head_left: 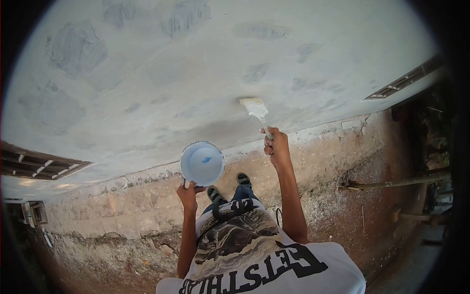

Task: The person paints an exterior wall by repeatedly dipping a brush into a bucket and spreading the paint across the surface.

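My right hand [277,147] is closed round the handle of a paintbrush [255,108], whose pale, coated bristles point up at the wall [196,78]. The wall is whitish with several grey, streaky patches. Lower and to the left, my left hand [189,193] grips the rim side of a round bucket [202,164]. Inside the bucket is pale bluish-white liquid or lining, with a small bright blue mark in it. Whether the bristles touch the wall I cannot tell.
A slatted opening [41,162] is at the left of the wall, another [406,81] at the right. My sandalled feet [243,179] stand on a worn ledge [142,206]. Wooden poles [396,182] lie at the right.
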Available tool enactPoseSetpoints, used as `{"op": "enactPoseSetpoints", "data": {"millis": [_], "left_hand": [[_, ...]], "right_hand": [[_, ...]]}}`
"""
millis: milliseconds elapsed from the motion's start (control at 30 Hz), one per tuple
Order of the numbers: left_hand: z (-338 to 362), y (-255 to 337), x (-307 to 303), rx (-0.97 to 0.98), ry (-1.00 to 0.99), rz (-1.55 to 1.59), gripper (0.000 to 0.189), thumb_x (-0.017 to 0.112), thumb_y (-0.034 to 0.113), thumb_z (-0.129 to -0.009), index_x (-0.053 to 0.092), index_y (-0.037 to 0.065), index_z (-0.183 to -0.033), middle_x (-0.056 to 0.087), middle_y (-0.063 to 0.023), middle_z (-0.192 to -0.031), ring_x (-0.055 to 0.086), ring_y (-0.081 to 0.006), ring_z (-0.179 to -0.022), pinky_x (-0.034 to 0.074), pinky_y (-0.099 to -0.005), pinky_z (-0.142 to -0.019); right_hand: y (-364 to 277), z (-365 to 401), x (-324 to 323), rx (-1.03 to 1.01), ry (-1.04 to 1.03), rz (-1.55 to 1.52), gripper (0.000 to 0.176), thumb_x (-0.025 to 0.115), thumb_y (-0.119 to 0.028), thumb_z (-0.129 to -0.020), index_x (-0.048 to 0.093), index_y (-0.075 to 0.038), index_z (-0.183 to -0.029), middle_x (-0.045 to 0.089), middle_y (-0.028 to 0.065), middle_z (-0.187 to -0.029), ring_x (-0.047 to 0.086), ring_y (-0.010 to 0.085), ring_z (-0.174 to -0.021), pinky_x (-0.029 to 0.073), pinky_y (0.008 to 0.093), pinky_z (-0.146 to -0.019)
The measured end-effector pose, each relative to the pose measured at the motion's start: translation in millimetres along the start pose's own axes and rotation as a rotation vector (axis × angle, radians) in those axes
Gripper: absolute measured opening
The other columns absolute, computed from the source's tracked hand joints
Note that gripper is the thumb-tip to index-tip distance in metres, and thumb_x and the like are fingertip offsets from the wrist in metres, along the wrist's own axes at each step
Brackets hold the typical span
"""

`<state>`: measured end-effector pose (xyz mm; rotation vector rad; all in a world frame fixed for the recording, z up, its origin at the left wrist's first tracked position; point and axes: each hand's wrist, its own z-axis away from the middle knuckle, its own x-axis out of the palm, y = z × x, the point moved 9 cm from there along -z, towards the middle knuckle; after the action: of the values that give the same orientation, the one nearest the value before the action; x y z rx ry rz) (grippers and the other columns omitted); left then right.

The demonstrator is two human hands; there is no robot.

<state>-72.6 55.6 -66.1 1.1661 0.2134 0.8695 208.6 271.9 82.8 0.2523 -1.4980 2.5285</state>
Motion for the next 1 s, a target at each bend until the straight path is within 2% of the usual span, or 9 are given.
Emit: {"op": "enactPoseSetpoints", "data": {"millis": [100,167,333,400,500,633,700,800,1000], "left_hand": [[0.1,1.7,0.5,0.005,0.003,0.001,0.030,0.053,-0.001,-0.085,0.043,-0.024,-0.101,0.061,-0.0256,-0.086,0.068,-0.0326,-0.061,0.061,-0.0375,-0.056],[0.3,3.0,1.4,0.002,0.000,-0.005,0.030,0.053,-0.001,-0.085,0.043,-0.024,-0.101,0.061,-0.0258,-0.086,0.068,-0.0326,-0.061,0.061,-0.0373,-0.056],[-0.7,4.8,0.5,-0.016,-0.001,-0.032,0.029,0.054,0.000,-0.085,0.044,-0.023,-0.100,0.061,-0.0257,-0.084,0.068,-0.0326,-0.060,0.061,-0.0368,-0.056],[-3.3,2.9,0.2,-0.014,-0.021,-0.019,0.030,0.054,0.000,-0.084,0.043,-0.023,-0.100,0.061,-0.0250,-0.083,0.067,-0.0325,-0.060,0.061,-0.0370,-0.056],[-3.7,3.0,-0.9,-0.011,-0.007,-0.024,0.030,0.054,0.000,-0.084,0.044,-0.023,-0.100,0.061,-0.0242,-0.083,0.067,-0.0324,-0.059,0.060,-0.0373,-0.056],[-1.5,7.2,-0.9,-0.014,-0.016,-0.035,0.029,0.054,-0.001,-0.084,0.044,-0.022,-0.100,0.061,-0.0247,-0.083,0.067,-0.0327,-0.060,0.060,-0.0376,-0.056],[0.8,11.3,0.0,-0.003,-0.013,-0.028,0.028,0.054,-0.001,-0.084,0.044,-0.022,-0.099,0.062,-0.0250,-0.082,0.068,-0.0332,-0.060,0.060,-0.0374,-0.056],[-0.8,7.3,-4.2,-0.014,-0.022,-0.034,0.029,0.054,-0.001,-0.084,0.044,-0.023,-0.100,0.062,-0.0252,-0.081,0.068,-0.0333,-0.060,0.060,-0.0371,-0.055],[-2.6,7.0,-13.5,-0.016,-0.011,-0.075,0.032,0.056,0.004,-0.085,0.046,-0.023,-0.100,0.062,-0.0265,-0.082,0.067,-0.0343,-0.060,0.061,-0.0362,-0.054]], "right_hand": [[64.2,-39.4,4.1,0.131,-0.003,0.082,0.028,0.044,-0.022,-0.090,0.061,0.000,-0.085,0.035,-0.0026,-0.052,0.023,0.0068,-0.039,0.018,0.0245,-0.037],[79.1,-63.6,18.5,0.100,0.012,0.111,0.028,0.044,-0.021,-0.089,0.060,0.001,-0.084,0.036,-0.0022,-0.053,0.023,0.0071,-0.038,0.019,0.0249,-0.036],[31.6,-71.3,54.9,0.077,0.025,0.116,0.027,0.043,-0.018,-0.088,0.060,0.002,-0.083,0.036,-0.0015,-0.053,0.025,0.0078,-0.038,0.019,0.0257,-0.036],[-3.0,-50.2,66.5,0.025,-0.039,0.110,0.031,0.043,-0.020,-0.089,0.060,0.005,-0.079,0.045,0.0030,-0.055,0.029,0.0094,-0.036,0.023,0.0258,-0.034],[-31.7,-3.4,61.1,-0.053,-0.048,0.083,0.026,0.044,-0.017,-0.089,0.061,0.002,-0.084,0.036,-0.0022,-0.054,0.025,0.0069,-0.040,0.018,0.0253,-0.037],[-17.1,30.6,45.1,-0.055,-0.019,0.035,0.027,0.045,-0.020,-0.090,0.061,0.001,-0.085,0.036,-0.0027,-0.054,0.023,0.0067,-0.040,0.017,0.0247,-0.037],[24.9,14.8,35.0,0.068,0.000,0.042,0.027,0.046,-0.022,-0.090,0.062,0.000,-0.086,0.037,-0.0026,-0.054,0.022,0.0069,-0.040,0.017,0.0245,-0.037],[80.0,-38.8,34.9,0.093,0.009,0.121,0.029,0.045,-0.021,-0.089,0.061,0.002,-0.081,0.041,0.0001,-0.053,0.026,0.0079,-0.038,0.020,0.0255,-0.035],[46.6,-59.2,66.8,-0.002,0.041,0.131,0.029,0.045,-0.020,-0.088,0.060,0.004,-0.080,0.041,0.0004,-0.054,0.026,0.0083,-0.036,0.020,0.0257,-0.035]]}}
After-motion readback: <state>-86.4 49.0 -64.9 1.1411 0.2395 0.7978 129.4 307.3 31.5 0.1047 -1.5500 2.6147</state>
